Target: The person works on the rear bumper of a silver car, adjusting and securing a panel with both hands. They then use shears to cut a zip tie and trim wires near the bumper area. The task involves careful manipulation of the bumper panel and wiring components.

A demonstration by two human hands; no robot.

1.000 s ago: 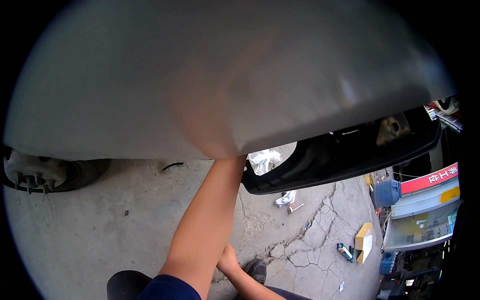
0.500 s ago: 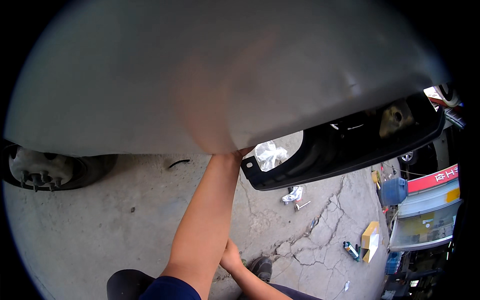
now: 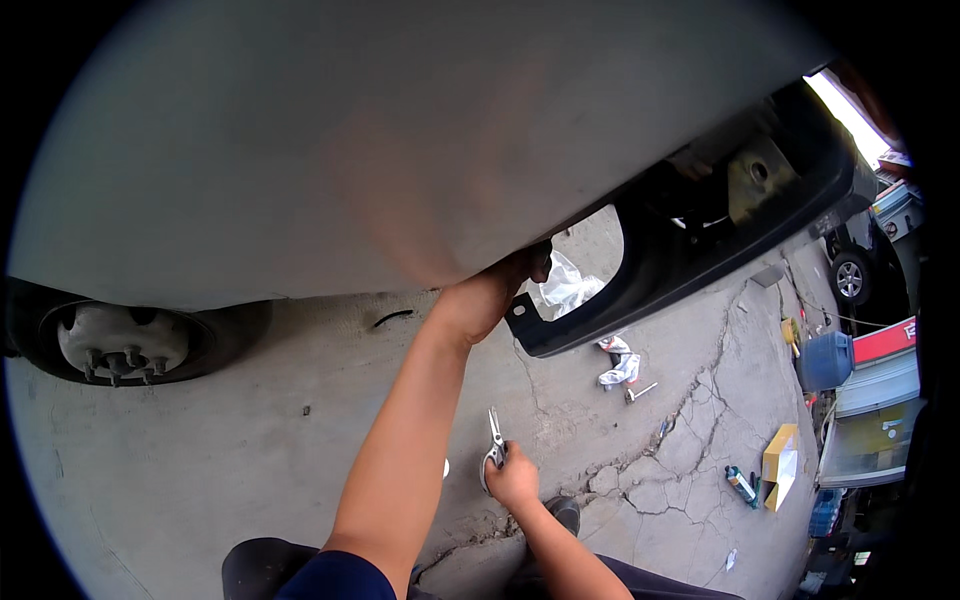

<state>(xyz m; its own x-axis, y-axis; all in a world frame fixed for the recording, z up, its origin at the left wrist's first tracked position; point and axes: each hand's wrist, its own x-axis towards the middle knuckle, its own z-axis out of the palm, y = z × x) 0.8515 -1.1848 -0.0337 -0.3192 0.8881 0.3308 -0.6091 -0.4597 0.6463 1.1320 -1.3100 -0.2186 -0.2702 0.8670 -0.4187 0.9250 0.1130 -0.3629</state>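
Observation:
A broad grey body panel [image 3: 300,150] fills the upper view. My left hand [image 3: 490,295] reaches up under its lower edge with fingers curled; what they hold is hidden in shadow. Beside that hand, a black plastic vehicle part [image 3: 660,270] slants up rightward, with a holed tab at its left end and a metal bracket [image 3: 750,195] inside. Lower down, over the concrete, my right hand [image 3: 512,472] grips silver scissors [image 3: 495,435], blades pointing upward.
A wheel hub with studs [image 3: 125,345] is at left. On the cracked concrete floor [image 3: 660,480] lie white plastic wrapping [image 3: 620,365], a yellow box [image 3: 778,465] and a green bottle [image 3: 740,485]. At right are a blue container [image 3: 828,360] and another vehicle's wheel [image 3: 850,277].
My right hand has come out from behind my left forearm, showing the scissors. My left hand has shifted up and right along the panel edge, and the view has shifted slightly.

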